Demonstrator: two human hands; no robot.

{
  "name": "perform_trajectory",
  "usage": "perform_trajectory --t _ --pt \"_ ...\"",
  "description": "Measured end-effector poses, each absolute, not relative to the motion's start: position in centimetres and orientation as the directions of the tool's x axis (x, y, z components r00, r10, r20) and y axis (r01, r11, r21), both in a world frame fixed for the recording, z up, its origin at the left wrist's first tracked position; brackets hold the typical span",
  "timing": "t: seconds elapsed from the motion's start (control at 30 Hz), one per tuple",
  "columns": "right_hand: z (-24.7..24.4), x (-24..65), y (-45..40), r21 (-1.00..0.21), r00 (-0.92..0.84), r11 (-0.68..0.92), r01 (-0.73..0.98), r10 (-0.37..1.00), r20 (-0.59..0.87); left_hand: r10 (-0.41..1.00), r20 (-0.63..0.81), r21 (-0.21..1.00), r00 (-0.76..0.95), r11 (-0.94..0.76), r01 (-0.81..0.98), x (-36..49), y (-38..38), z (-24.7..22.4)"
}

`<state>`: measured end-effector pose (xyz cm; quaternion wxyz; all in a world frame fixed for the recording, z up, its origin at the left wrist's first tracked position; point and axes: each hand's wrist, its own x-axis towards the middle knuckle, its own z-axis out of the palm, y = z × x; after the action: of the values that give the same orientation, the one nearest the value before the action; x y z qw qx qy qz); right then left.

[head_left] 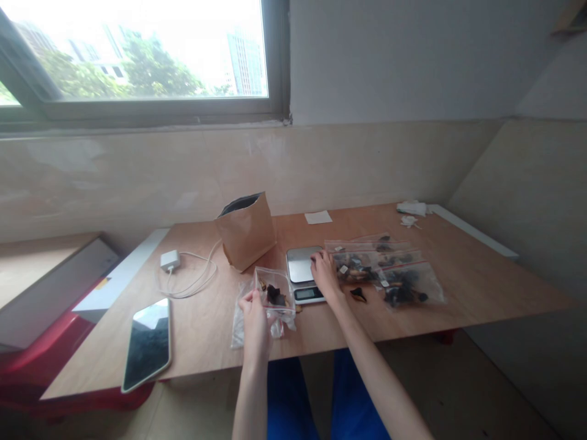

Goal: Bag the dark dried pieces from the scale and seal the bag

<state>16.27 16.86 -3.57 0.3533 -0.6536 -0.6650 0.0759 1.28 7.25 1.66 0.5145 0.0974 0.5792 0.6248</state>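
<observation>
Head view, scale (303,278) as landmark. Pinches clear bag (279,277) by its left side with left hand (255,313), fingers closed on the plastic, just left of scale. Contains dark, dried-looking pieces (276,296). Reaches over right side of scale with right hand (324,270), fingers bent; can't tell whether touching it or holding anything. Looks light, limp and slick as a bag; probably sags or slips if held by one corner only. Grip by the rim, clear of the contents: likely stiff but brittle, may crumble under a squeeze. Also see loose dark piece (358,294) just right of scale, filled bags (424,275) farther right, paper bag (247,237) behind and left of scale, phone (147,345) well off to its left.
</observation>
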Motion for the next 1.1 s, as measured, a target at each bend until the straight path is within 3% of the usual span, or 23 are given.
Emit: perform_trajectory --t 0.23,0.33,0.43,0.53,0.67,0.87,0.97,1.1 --pt "-2.7 16.3 16.8 -0.697 0.077 0.213 0.685 0.930 0.360 0.761 -0.464 0.831 -0.453 0.198 -0.520 1.5 7.2 1.5" --pt "-0.2 14.8 15.5 -0.866 0.094 0.269 0.422 0.937 0.337 0.758 -0.470 0.826 -0.452 0.198 -0.527 1.5 7.3 1.4" --pt "2.6 12.9 13.9 -0.901 -0.030 0.327 0.285 0.943 0.332 0.774 -0.449 0.834 -0.446 0.185 -0.520 1.7 7.4 1.3" --pt "4.3 11.4 12.8 -0.911 -0.182 0.315 0.267 0.945 0.273 0.785 -0.450 0.827 -0.425 0.187 -0.530 1.9 7.4 1.3" --pt "4.6 10.9 12.2 -0.916 -0.258 0.312 0.251 0.934 0.247 0.790 -0.456 0.814 -0.409 0.185 -0.551 1.9 7.2 1.4" --pt "3.9 12.8 10.5 -0.910 -0.168 0.357 0.211 0.930 0.326 0.790 -0.453 0.780 -0.413 0.127 -0.613 1.4 7.1 1.7" --pt "2.8 13.7 8.8 -0.921 -0.132 0.315 0.228 0.948 0.291 0.790 -0.439 0.770 -0.428 0.085 -0.633 1.4 7.1 1.8" --pt "1.2 13.6 6.8 -0.919 -0.213 0.283 0.276 0.950 0.228 0.802 -0.430 0.763 -0.415 0.077 -0.642 2.3 7.0 2.1"
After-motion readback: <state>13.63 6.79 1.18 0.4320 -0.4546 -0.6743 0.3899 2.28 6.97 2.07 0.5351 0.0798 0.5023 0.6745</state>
